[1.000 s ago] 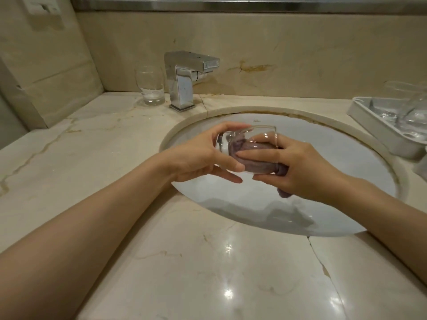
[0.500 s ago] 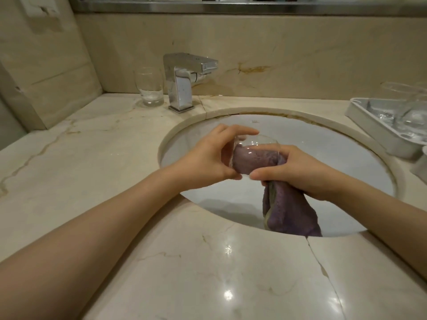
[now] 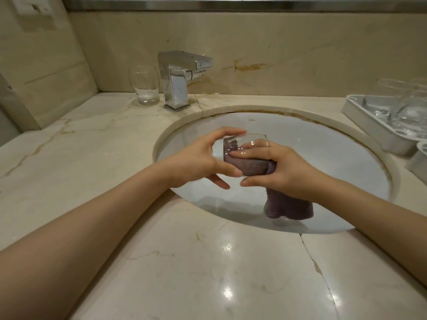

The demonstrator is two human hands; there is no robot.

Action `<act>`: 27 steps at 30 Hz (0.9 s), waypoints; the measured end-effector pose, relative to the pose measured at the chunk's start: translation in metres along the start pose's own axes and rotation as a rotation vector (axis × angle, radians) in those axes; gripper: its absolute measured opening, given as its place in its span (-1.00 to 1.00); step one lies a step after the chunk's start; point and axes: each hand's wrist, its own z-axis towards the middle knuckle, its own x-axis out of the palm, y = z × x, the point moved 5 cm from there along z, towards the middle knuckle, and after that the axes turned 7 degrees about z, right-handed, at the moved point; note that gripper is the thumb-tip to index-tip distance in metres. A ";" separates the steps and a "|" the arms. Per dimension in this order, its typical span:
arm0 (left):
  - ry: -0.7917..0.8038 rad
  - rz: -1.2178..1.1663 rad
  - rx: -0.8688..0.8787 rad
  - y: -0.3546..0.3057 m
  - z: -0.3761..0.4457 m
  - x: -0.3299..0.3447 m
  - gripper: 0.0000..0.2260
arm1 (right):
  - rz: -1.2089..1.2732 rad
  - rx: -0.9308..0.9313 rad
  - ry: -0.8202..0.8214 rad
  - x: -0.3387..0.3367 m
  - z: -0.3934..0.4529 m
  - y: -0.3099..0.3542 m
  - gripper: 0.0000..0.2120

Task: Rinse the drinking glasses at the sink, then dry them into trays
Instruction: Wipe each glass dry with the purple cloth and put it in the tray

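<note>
Drying step: over the sink (image 3: 323, 144), the left hand (image 3: 198, 162) grips the glass (image 3: 245, 155); the right hand (image 3: 284, 172) pinches a cloth (image 3: 323, 210) pushed inside it. Next, I think, withdraw the cloth and carry the glass to the tray (image 3: 369, 132).

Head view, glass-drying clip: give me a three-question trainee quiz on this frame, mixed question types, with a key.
1. True or false: the faucet is running water into the sink.
2. Multiple choice: where is the purple cloth? A) lying flat on the marble counter; B) pushed into the held glass by the right hand, its tail hanging over the basin; C) draped over the white tray.
3. Fill in: the left hand grips the glass, while another glass stands on the counter just ____ of the faucet.

Key: 1 false; 2 B; 3 left.
</note>
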 end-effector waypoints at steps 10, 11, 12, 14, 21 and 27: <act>-0.257 0.492 0.357 -0.014 -0.003 -0.006 -0.22 | 0.402 0.192 -0.050 -0.001 0.000 0.000 -0.61; -0.221 0.383 0.275 -0.013 -0.003 -0.006 -0.20 | 0.290 0.115 -0.090 0.000 0.000 0.002 -0.59; -0.178 0.268 0.193 -0.012 -0.003 -0.006 -0.20 | 0.159 0.031 -0.106 0.000 -0.001 0.004 -0.56; -0.113 0.090 0.081 -0.008 -0.003 -0.004 -0.23 | -0.116 -0.134 -0.084 -0.002 -0.002 0.009 -0.49; -0.033 -0.011 0.029 0.001 0.001 -0.001 -0.31 | -0.254 -0.135 -0.008 -0.005 0.000 0.006 -0.47; -0.204 0.678 0.401 -0.008 -0.003 -0.004 -0.29 | 0.503 0.256 0.050 0.000 -0.001 -0.001 -0.63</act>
